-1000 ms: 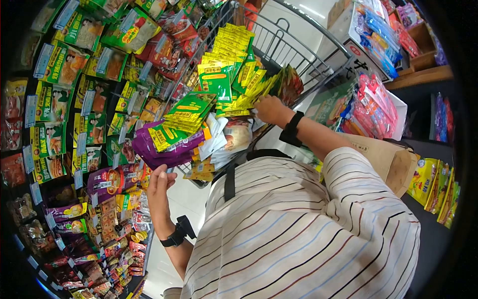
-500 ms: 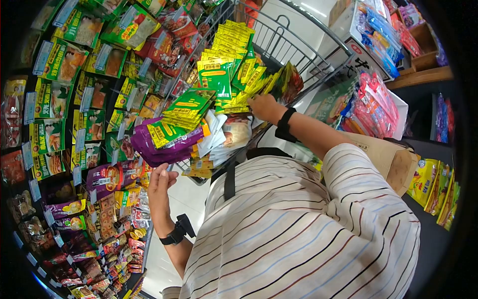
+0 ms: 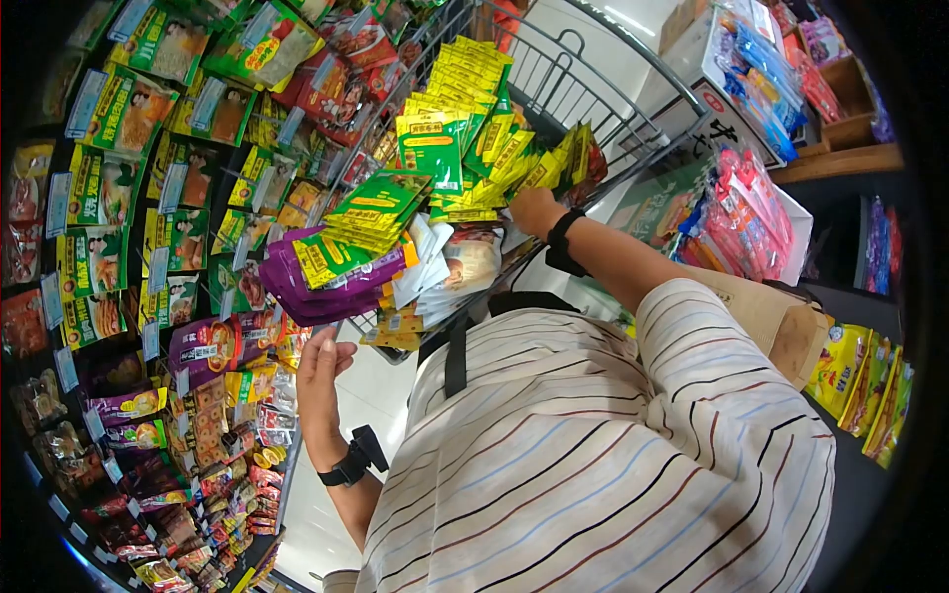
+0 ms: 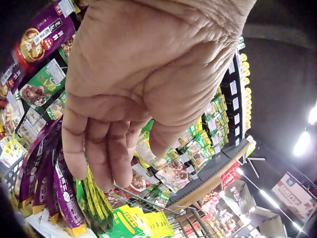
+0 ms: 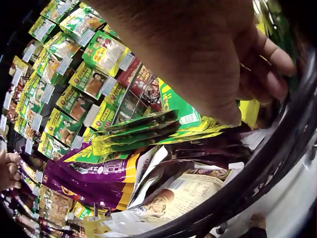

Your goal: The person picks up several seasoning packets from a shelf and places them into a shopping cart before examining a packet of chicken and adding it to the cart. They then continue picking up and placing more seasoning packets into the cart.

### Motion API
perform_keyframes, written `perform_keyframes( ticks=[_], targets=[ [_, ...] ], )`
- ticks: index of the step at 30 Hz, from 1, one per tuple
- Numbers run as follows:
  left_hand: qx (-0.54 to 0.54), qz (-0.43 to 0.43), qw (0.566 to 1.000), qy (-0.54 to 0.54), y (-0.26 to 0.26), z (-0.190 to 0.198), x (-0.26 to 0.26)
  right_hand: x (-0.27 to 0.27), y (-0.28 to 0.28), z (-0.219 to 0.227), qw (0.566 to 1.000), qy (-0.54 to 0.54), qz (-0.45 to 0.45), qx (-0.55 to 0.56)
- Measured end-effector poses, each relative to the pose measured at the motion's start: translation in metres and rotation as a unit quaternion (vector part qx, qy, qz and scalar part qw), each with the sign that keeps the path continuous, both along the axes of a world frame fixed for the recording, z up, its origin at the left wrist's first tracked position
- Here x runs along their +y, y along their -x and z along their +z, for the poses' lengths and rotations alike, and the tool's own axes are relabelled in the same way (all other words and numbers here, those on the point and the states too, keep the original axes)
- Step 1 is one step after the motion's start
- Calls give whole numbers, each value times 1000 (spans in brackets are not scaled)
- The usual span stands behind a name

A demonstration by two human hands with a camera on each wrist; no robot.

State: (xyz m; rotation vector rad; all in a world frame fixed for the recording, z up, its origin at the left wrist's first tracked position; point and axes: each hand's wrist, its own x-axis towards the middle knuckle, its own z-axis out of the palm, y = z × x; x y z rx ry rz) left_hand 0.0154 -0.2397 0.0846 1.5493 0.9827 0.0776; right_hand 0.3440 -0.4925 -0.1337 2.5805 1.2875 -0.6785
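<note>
My right hand point(image 3: 537, 210) is at the near edge of the fanned yellow-green seasoning packets point(image 3: 529, 163) in the shopping cart. In the right wrist view, its loosely bent fingers point(image 5: 270, 62) reach among the packets at the right edge, with the thumb spread apart from them. A yellow patch of packet shows behind the gap. My left hand point(image 3: 321, 366) hangs with relaxed fingers just in front of the purple packets point(image 3: 306, 282), holding nothing. More green packets point(image 3: 381, 212) lie on top of the purple ones, next to white-backed packets point(image 3: 425, 259).
The wire cart point(image 3: 613, 109) stands against a shelf wall of hanging packets point(image 3: 94, 188) on the left. To the right are a white box point(image 3: 727, 104), pink bagged goods point(image 3: 741, 222), a brown carton point(image 3: 766, 321) and yellow bags point(image 3: 840, 361).
My right hand has moved slightly to the right along the packets. Those at the right end of the row now show more yellow. The left hand has barely moved.
</note>
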Motion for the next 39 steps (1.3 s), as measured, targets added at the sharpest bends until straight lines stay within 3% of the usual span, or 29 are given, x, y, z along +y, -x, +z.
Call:
perform_keyframes(
  ticks=[2, 5, 8, 17, 23, 26, 29, 33, 39],
  targets=[
    [2, -2, 1000, 0, 0, -1, 1, 1, 0, -2, 1000, 1, -4, -4],
    [8, -11, 1000, -6, -1, 2, -1, 0, 1, -20, 993, -102, -53, -25],
    [11, -9, 1000, -4, -2, 3, -2, 7, 3, -11, 986, -147, -71, -45],
    [22, -15, 1000, 5, -4, 2, -1, 10, -15, -22, 998, -55, -36, 22],
    [23, -12, 1000, 8, 0, -2, 1, 26, -25, 11, 990, -111, -70, 55],
    [30, -7, 1000, 1, -3, 2, -1, 24, -26, 9, 995, -38, -43, 82],
    [26, -7, 1000, 6, -1, -4, 1, 18, -21, -2, 996, -61, -42, 54],
    [26, -13, 1000, 7, -4, -5, 0, 22, -21, 12, 989, -63, -109, 74],
    [31, -22, 999, 0, -9, -2, -2, 34, -28, 1, 980, -103, -139, 95]
  ],
)
